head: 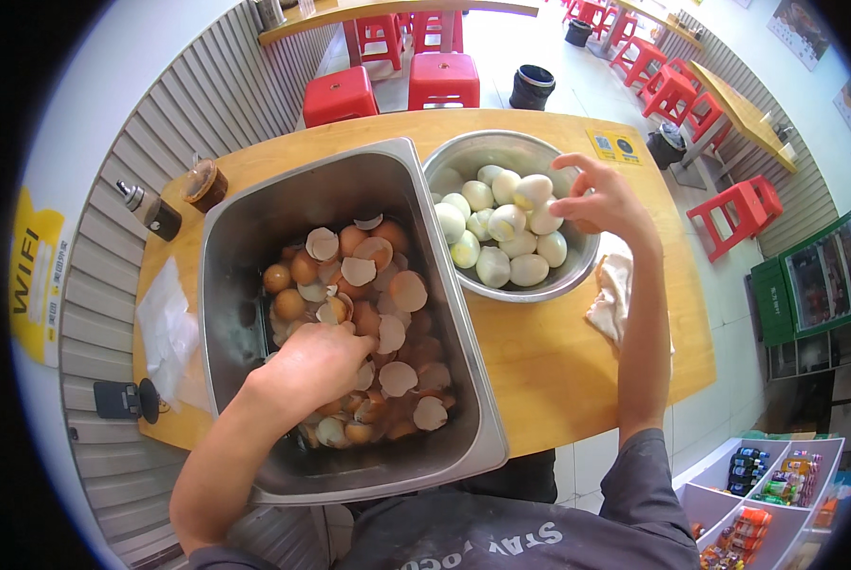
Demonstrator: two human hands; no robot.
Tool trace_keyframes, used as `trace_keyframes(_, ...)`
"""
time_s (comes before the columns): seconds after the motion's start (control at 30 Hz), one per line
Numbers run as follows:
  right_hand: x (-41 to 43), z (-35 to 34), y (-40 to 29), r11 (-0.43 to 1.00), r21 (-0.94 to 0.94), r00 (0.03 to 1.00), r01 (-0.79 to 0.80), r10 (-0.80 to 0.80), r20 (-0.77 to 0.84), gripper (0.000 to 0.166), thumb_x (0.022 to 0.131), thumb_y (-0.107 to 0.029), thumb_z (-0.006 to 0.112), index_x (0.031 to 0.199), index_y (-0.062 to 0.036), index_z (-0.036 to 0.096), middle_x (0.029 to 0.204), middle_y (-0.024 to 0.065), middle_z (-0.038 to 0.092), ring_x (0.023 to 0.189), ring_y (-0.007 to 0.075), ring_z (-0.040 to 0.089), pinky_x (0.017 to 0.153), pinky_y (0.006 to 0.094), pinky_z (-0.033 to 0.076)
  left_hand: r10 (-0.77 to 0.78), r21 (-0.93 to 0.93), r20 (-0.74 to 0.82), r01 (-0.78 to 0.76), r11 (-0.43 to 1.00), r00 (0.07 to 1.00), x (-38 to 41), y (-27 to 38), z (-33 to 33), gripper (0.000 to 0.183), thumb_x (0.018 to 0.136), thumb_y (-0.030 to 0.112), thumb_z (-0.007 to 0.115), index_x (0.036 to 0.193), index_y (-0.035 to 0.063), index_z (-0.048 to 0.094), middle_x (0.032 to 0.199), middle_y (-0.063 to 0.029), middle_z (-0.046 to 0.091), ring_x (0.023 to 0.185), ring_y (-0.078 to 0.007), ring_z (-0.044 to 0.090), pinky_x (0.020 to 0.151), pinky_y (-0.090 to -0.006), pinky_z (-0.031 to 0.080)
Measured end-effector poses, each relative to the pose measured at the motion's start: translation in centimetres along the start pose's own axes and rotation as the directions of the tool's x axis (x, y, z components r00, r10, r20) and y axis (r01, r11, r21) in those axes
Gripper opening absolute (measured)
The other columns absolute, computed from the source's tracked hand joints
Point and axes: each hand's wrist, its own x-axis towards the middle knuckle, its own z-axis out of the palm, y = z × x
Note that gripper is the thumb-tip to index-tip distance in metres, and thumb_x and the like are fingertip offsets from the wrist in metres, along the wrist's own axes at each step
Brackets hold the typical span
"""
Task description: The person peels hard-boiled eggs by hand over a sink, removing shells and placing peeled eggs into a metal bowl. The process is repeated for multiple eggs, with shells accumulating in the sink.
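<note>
My left hand (325, 360) reaches into a deep steel pan (243, 249), over brown eggshells (398, 379) and whole brown eggs (290, 304) lying in water. Its fingertips are hidden among the shells, so I cannot tell whether they grip anything. At the right stands a round steel bowl (568, 274) with many peeled white eggs (507, 222) heaped in it. Over that bowl's right side, my right hand (600, 196) has its thumb and fingers apart. An egg (532, 191) on top of the heap lies just left of these fingertips.
The wooden table (539, 377) also bears a white cloth (613, 299), a plastic bag (169, 320), a dark sauce bottle (151, 210) and a lidded jar (206, 185). Red stools (444, 78) and a black bin (532, 87) stand beyond. Drink shelves (767, 491) are at lower right.
</note>
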Motion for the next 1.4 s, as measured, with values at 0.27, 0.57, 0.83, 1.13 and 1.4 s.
trace_keyframes(0.27, -1.2, -3.7, 0.3, 0.992, 0.104, 0.994, 0.070, -0.061, -0.094, 0.034, 0.079, -0.017, 0.078, 0.106, -0.0006, 0.064, 0.063, 0.0004, 0.053, 0.048, 0.0067, 0.048, 0.040, 0.0238, 0.030, -0.026, -0.002, -0.024, 0.026, 1.000, 0.999, 0.4, 0.4, -0.1, 0.034, 0.078, 0.009, 0.058, 0.111, 0.0087, 0.066, 0.091, -0.0182, 0.064, 0.087, -0.0360, 0.064, 0.077, -0.0434, 0.052)
trace_keyframes(0.57, -6.5, -1.3, -6.1, 0.947, 0.221, 0.971, 0.234, -0.240, 0.002, 0.020, 0.077, -0.006, 0.075, 0.094, -0.0021, 0.067, 0.066, -0.0024, 0.052, 0.052, 0.0026, 0.046, 0.043, 0.0211, 0.032, -0.067, 0.131, 0.010, 0.065, 0.989, 0.998, 0.6, 0.7, -1.1, 0.025, 0.070, 0.009, 0.064, 0.094, 0.0040, 0.066, 0.091, -0.0170, 0.065, 0.086, -0.0347, 0.064, 0.075, -0.0427, 0.052)
trace_keyframes(0.83, -10.1, 6.5, -9.2, 0.674, 0.131, 0.620, 0.728, -0.727, 0.294, 0.022, 0.075, -0.018, 0.072, 0.087, -0.0060, 0.058, 0.078, 0.0077, 0.057, 0.061, 0.0262, 0.060, 0.050, 0.0362, 0.047, 0.122, -0.145, -0.144, -0.143, 0.979, 0.982, 0.6, 1.9, -0.8, 0.020, 0.076, 0.006, 0.057, 0.093, 0.0017, 0.065, 0.089, -0.0152, 0.062, 0.089, -0.0349, 0.063, 0.077, -0.0432, 0.052)
trace_keyframes(1.13, -13.6, 11.8, -9.3, 0.504, 0.366, 0.381, 0.782, -0.852, 0.359, 0.021, 0.075, -0.019, 0.068, 0.080, -0.0062, 0.052, 0.077, 0.0092, 0.050, 0.058, 0.0311, 0.056, 0.049, 0.0410, 0.044, 0.032, -0.260, 0.108, -0.002, 0.966, 0.994, 1.6, 2.2, -1.5, 0.027, 0.082, 0.008, 0.054, 0.106, 0.0051, 0.066, 0.092, -0.0187, 0.067, 0.087, -0.0359, 0.064, 0.076, -0.0437, 0.050)
trace_keyframes(1.4, -13.2, 11.7, -9.8, 0.492, 0.362, 0.375, 0.792, -0.859, 0.348, 0.021, 0.076, -0.017, 0.067, 0.078, -0.0070, 0.049, 0.076, 0.0082, 0.047, 0.057, 0.0286, 0.055, 0.046, 0.0397, 0.044, -0.099, -0.082, -0.115, 0.090, 0.993, 0.988, 0.3, -0.7, -0.4, 0.017, 0.083, 0.012, 0.056, 0.095, 0.0035, 0.064, 0.088, -0.0196, 0.065, 0.088, -0.0368, 0.063, 0.076, -0.0465, 0.049)
